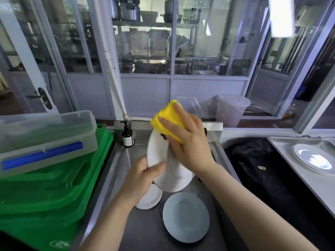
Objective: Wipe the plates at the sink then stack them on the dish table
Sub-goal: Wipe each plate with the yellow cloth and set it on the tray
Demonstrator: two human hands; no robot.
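Head view: left hand [143, 175] pinches tilted white plate [163, 160] over sink [119, 160]; right hand [188, 142] presses yellow sponge [168, 118] against it, fingers curled.

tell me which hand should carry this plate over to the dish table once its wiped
Probably the left hand: it already grips the plate by its rim, while the right hand holds the yellow cloth.
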